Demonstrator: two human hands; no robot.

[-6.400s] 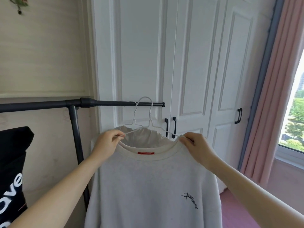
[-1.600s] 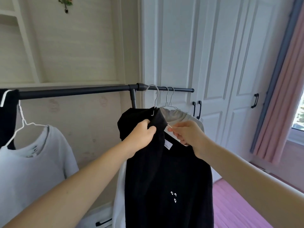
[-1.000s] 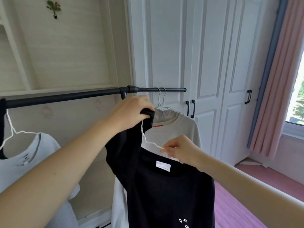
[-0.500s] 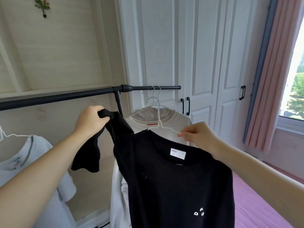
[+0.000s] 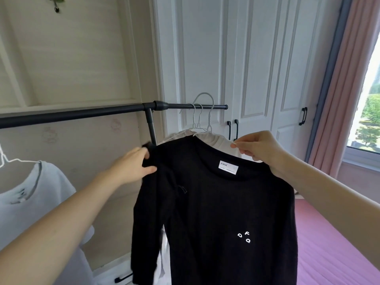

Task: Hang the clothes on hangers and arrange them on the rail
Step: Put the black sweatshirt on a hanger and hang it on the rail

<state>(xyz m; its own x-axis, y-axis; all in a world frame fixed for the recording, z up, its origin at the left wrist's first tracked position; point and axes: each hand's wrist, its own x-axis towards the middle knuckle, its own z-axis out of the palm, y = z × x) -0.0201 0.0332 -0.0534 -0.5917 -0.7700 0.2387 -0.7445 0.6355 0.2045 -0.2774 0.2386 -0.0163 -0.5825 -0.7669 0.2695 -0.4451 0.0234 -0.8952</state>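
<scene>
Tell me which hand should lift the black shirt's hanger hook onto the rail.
Right. The right hand pinches the white hanger at its shoulder, under the rail; the left hand only grips the black shirt sleeve.

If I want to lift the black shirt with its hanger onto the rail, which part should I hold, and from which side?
Probably the white hanger's neck, just under its hook, taken from the front: it stands bare above the black shirt's collar. The left hand grips a cloth shoulder, the right hand pinches the hanger's tip, and neither steers the hook toward the rail.
</scene>
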